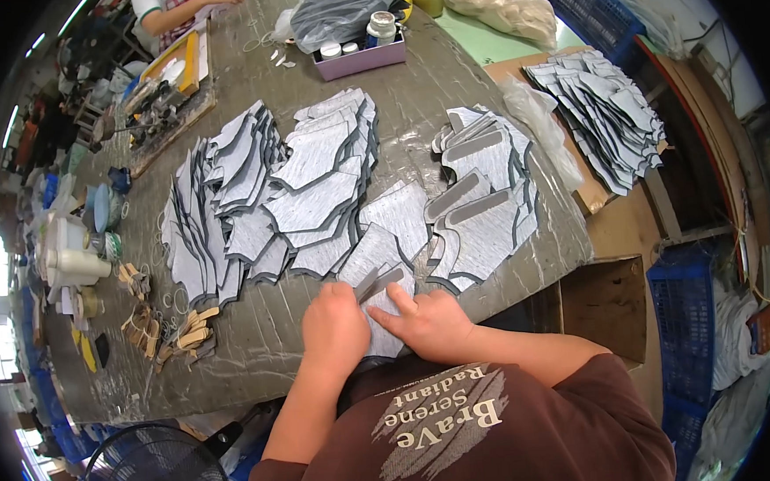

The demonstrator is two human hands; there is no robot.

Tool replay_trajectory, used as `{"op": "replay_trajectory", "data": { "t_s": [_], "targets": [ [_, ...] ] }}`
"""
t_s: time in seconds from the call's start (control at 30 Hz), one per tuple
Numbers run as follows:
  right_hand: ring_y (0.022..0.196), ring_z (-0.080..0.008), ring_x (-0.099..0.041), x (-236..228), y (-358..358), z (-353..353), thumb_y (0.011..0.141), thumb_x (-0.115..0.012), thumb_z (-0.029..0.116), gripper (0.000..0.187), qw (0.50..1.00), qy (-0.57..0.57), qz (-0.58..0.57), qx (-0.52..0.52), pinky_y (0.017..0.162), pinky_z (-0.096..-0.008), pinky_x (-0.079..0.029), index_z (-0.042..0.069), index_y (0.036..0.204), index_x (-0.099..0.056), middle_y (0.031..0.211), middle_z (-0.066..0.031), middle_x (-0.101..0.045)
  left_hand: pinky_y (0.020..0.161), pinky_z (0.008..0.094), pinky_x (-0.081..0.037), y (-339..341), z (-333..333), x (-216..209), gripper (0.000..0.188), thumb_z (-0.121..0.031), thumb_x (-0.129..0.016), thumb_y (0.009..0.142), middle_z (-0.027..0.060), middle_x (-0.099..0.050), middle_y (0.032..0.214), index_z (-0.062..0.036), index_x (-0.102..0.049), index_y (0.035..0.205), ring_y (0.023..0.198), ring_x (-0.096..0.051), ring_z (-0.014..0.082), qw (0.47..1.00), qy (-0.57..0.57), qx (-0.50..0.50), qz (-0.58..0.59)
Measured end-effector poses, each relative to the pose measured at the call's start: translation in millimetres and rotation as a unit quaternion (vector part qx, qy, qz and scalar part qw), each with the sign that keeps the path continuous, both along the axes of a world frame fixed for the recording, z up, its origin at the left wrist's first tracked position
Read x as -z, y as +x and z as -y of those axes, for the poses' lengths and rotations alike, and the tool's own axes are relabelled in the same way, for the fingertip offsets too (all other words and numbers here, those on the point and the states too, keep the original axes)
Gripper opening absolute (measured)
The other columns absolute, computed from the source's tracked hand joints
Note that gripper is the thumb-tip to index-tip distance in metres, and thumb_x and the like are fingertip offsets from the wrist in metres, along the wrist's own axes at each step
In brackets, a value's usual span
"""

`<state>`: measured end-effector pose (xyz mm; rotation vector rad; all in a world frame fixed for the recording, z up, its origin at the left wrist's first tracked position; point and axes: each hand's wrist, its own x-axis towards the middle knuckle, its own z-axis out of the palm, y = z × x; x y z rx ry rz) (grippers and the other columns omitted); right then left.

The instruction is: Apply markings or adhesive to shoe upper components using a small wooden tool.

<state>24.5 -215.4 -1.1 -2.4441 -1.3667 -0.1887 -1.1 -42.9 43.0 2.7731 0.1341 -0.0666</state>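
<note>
Hands [335, 323] on a grey cut piece [382, 336] at the bench [264, 358]'s near edge, overlapping stacks [321, 196] beyond, purple box [361, 62] of jars [381, 29] farther back, black fan [157, 475] lower left

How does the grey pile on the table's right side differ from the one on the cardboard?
The table pile carries plain grey strips; the cardboard pile shows none. The table pile presents broader faces, while the cardboard pile shows mostly closely overlapped edges. Both are mottled pale grey pieces with darker edges.
</note>
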Motion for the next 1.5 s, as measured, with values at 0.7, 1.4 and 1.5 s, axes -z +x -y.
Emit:
{"op": "replay_trajectory", "data": {
  "t_s": [0.7, 1.4, 1.5],
  "targets": [
    [0.047, -0.0157, -0.052, -2.8, 2.9, -15.6, 0.072, -0.056, 0.014, 0.05, 0.998, -0.038, -0.02, -0.052, 0.043, -0.0315, -0.041, -0.001, 0.12, -0.055, 0.074, -0.0037, -0.047, 0.051, 0.0211, -0.04, 20.8, -19.9, 15.3, 0.016, -0.001, -0.067, 0.072, 0.0017, -0.058, 0.071, 0.0011, -0.06, 0.086, 0.058, -0.05, 0.0056, 0.878, -0.425, -0.198, -0.098],
    [0.053, -0.0169, -0.056, 4.8, 1.4, -7.6, 0.07, -0.058, 0.016, 0.045, 0.999, 0.024, -0.03, -0.026, 0.049, -0.0313, -0.043, 0.006, 0.114, -0.06, 0.082, -0.0051, -0.05, 0.048, 0.0252, -0.036, 18.6, -29.0, 18.7, 0.014, -0.011, -0.066, 0.075, -0.0006, -0.053, 0.06, 0.0018, -0.061, 0.074, 0.054, -0.044, 0.0051, 0.946, -0.295, -0.108, -0.076],
    [0.053, -0.0161, -0.056, 3.7, 0.9, -8.2, 0.07, -0.058, 0.016, 0.044, 0.999, 0.023, -0.032, -0.022, 0.049, -0.0309, -0.043, 0.006, 0.113, -0.06, 0.084, -0.0052, -0.05, 0.048, 0.0255, -0.036, 22.9, -33.7, 25.7, 0.014, -0.011, -0.066, 0.075, -0.0009, -0.053, 0.059, 0.0018, -0.061, 0.073, 0.055, -0.044, 0.0052, 0.955, -0.27, -0.091, -0.087]
  ]
}}
